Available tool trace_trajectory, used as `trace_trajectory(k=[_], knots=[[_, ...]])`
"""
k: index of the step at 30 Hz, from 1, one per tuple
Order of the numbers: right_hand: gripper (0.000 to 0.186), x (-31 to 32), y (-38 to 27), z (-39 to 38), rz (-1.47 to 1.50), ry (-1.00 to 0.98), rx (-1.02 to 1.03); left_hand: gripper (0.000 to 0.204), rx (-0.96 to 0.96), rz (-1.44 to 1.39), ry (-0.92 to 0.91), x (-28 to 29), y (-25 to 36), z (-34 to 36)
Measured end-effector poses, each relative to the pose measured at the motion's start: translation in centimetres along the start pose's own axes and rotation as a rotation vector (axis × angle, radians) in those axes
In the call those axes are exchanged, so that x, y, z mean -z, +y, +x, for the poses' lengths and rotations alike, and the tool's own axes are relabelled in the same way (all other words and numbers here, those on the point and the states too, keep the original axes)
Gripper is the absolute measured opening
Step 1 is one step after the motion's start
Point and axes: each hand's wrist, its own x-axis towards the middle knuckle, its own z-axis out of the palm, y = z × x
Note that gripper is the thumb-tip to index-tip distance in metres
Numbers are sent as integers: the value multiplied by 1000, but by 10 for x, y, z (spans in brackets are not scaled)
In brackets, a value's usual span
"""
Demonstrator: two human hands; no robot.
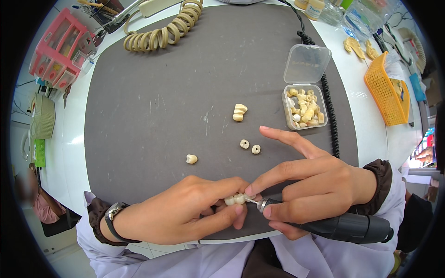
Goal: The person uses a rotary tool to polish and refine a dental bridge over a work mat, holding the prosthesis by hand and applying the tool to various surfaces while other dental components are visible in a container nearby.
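Note:
My left hand [190, 211], with a watch at the wrist, pinches a short row of white tooth crowns [234, 200] near the mat's front edge. My right hand [320, 185] is wrapped round a black rotary handpiece [350, 228], its fine tip touching or very near the crowns. One right finger is stretched out over the mat; another meets the crown piece. Beyond my hands lie a single crown [191, 159], two small crowns with dark holes [244, 143] [256, 149], and a joined tooth piece [239, 112].
An open clear box [291, 121] of crowns sits right on the grey mat [162, 102], beside a black coiled cord [331, 116]. A beige coiled hose [157, 37] lies at back left. An orange basket [375, 78] and pink drawer unit [48, 55] flank the mat. Another person [48, 204] appears far left.

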Motion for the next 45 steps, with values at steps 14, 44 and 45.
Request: trace_trajectory(k=[14, 44, 45], knots=[[9, 1, 1, -1, -20, -5, 35, 24, 33, -14, -17, 1, 1, 0], [11, -1, 1, 0, -25, -14, 41, 19, 16, 27, -19, 1, 6, 1], [12, -1, 1, 0, -21, -8, 42, 19, 17, 26, -19, 1, 7, 1]])
